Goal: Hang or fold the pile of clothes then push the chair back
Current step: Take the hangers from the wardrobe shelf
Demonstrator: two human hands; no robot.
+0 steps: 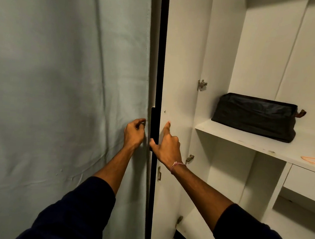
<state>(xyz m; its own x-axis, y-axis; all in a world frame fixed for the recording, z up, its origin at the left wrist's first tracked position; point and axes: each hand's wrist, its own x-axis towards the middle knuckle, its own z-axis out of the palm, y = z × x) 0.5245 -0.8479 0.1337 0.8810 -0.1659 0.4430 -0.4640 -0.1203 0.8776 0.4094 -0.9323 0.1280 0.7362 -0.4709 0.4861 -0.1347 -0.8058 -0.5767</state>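
Open white wardrobe door point(183, 64), right hand point(166, 145) gripping its black edge handle point(155, 126), left hand point(134, 132) pinching pale cloth point(61, 71), black pouch point(255, 116) on white shelf point(256, 142).

A pale grey-green cloth sheet point(59, 90), matt and creased in long soft folds, covers the left of the scene. Beside it, an open wardrobe door point(182, 73) shows a smooth, matt white laminate face with a dark, slightly glossy edge strip point(161, 62). Small metal hinges point(202, 84) catch the light with a dull shine along the door's far side. The white shelf point(247, 139) at right has the same smooth board finish, scuffed at its front edge. On it sits a black bag point(255, 117) of matt woven fabric with a brown, leather-like tab. A twisted red-and-white thread band point(177, 164) circles the right wrist; both sleeves point(79, 208) are dark, soft knit cloth.
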